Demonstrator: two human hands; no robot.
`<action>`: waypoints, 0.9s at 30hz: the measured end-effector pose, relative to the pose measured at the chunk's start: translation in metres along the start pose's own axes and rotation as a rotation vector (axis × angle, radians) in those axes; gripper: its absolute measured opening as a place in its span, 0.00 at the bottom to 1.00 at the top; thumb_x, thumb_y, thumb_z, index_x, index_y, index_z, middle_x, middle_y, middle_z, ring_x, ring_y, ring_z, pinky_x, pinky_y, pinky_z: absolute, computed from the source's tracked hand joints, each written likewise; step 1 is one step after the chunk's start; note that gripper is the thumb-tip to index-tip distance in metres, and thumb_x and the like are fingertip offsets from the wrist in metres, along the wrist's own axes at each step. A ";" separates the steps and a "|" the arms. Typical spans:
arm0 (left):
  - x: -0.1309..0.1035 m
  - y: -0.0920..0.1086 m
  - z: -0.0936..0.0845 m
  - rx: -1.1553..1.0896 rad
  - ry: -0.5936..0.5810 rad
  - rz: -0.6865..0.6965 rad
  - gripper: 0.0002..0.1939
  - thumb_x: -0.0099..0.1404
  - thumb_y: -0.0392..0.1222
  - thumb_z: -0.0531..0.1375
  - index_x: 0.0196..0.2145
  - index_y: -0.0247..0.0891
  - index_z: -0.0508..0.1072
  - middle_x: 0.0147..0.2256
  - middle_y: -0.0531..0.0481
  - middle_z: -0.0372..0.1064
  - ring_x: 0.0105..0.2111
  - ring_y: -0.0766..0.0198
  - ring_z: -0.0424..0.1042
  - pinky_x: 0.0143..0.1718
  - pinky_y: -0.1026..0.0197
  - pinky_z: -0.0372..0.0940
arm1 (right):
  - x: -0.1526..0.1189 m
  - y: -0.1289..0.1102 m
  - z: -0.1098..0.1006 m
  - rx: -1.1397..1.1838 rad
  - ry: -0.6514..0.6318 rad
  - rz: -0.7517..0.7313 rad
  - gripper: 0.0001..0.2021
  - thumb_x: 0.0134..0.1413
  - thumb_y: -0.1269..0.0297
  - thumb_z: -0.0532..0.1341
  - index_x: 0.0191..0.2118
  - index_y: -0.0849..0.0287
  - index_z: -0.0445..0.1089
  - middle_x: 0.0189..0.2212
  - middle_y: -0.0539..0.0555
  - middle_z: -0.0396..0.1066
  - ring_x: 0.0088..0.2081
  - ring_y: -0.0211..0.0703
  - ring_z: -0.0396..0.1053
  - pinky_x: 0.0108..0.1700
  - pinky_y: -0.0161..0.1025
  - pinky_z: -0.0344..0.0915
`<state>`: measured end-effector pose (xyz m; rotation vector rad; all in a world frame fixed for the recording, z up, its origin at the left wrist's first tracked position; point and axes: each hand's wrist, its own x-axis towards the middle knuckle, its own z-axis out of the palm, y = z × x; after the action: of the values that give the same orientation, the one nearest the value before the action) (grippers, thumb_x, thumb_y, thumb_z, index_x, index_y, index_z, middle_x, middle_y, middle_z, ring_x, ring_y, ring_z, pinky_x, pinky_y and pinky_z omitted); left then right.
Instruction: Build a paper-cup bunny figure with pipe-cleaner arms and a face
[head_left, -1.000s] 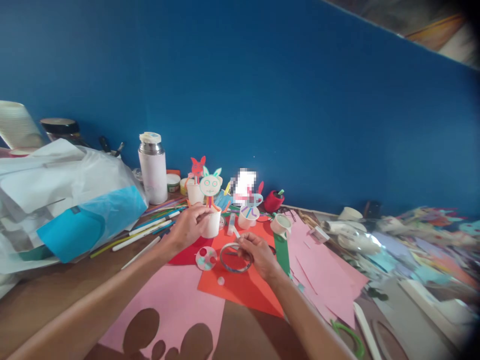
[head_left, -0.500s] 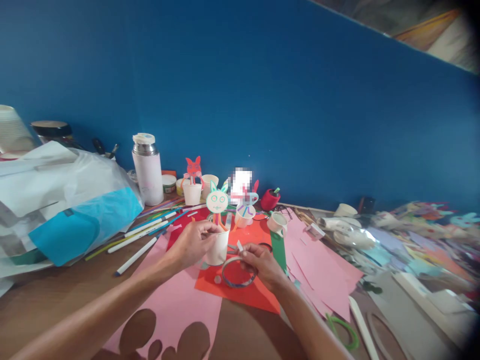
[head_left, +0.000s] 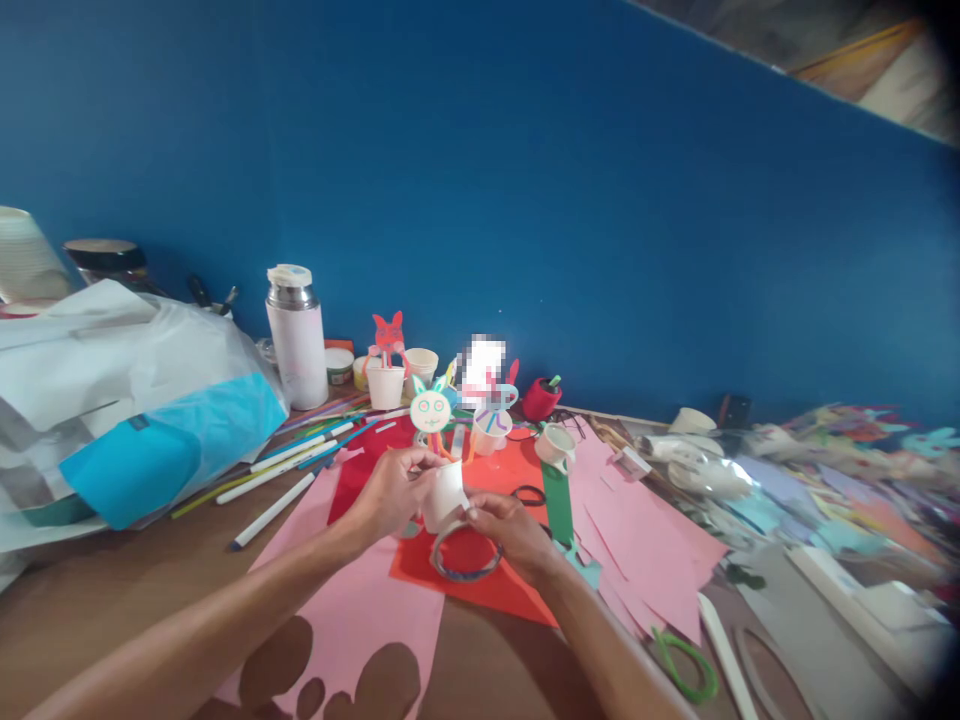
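Left grip clasps the white paper cup, tilted above the orange-red sheet on the desk! The rabbit-faced cutout pokes up beyond it. Right grip pinches the tape roll, fingertips right against the cup's side.

A white cup, slightly tilted, is held just below the frame's center. A pale round rabbit face with green-edged ears and ringed eyes shows above its rim. A thin grayish ring hangs at the cup's lower edge.
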<state>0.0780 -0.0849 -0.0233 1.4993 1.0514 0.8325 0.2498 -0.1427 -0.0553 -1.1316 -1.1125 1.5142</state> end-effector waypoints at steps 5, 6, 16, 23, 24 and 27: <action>0.001 -0.004 0.005 0.000 -0.025 0.035 0.12 0.55 0.38 0.53 0.35 0.33 0.72 0.19 0.54 0.64 0.11 0.74 0.58 0.11 0.70 0.54 | 0.007 0.008 0.001 -0.018 -0.046 0.004 0.12 0.40 0.57 0.65 0.29 0.60 0.72 0.27 0.50 0.71 0.32 0.37 0.66 0.40 0.36 0.59; 0.001 -0.005 0.006 0.010 -0.034 0.049 0.12 0.55 0.38 0.53 0.36 0.33 0.71 0.20 0.54 0.65 0.11 0.73 0.59 0.12 0.70 0.54 | 0.008 0.010 0.002 -0.016 -0.049 -0.002 0.11 0.41 0.57 0.65 0.29 0.60 0.72 0.27 0.49 0.70 0.31 0.37 0.66 0.40 0.35 0.59; -0.008 -0.014 -0.003 0.108 0.252 0.601 0.09 0.55 0.30 0.50 0.28 0.37 0.68 0.34 0.48 0.65 0.34 0.65 0.68 0.32 0.64 0.64 | 0.010 0.016 -0.007 0.146 0.086 -0.033 0.10 0.38 0.59 0.67 0.26 0.60 0.70 0.27 0.49 0.71 0.29 0.35 0.66 0.38 0.33 0.59; 0.014 -0.033 -0.014 -0.269 0.318 0.167 0.05 0.52 0.31 0.49 0.26 0.37 0.62 0.16 0.59 0.57 0.15 0.73 0.58 0.17 0.70 0.54 | -0.003 0.009 -0.006 0.245 0.074 -0.031 0.10 0.38 0.61 0.67 0.26 0.60 0.70 0.27 0.49 0.69 0.29 0.36 0.66 0.37 0.33 0.60; 0.017 -0.036 -0.014 -0.308 0.292 0.134 0.05 0.51 0.31 0.49 0.26 0.37 0.63 0.16 0.58 0.57 0.15 0.72 0.59 0.17 0.69 0.55 | -0.005 0.007 -0.005 0.249 0.073 -0.021 0.10 0.37 0.60 0.68 0.25 0.60 0.70 0.26 0.49 0.69 0.29 0.35 0.66 0.36 0.33 0.60; 0.022 -0.042 -0.010 -0.470 0.113 0.011 0.05 0.53 0.36 0.53 0.30 0.35 0.65 0.21 0.54 0.64 0.19 0.70 0.64 0.21 0.66 0.60 | -0.011 0.005 0.001 0.251 0.053 0.016 0.11 0.35 0.59 0.68 0.24 0.60 0.70 0.24 0.50 0.68 0.28 0.36 0.65 0.35 0.34 0.61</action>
<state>0.0696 -0.0590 -0.0636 1.0715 0.8525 1.0953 0.2500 -0.1549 -0.0586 -1.0036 -0.8522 1.5777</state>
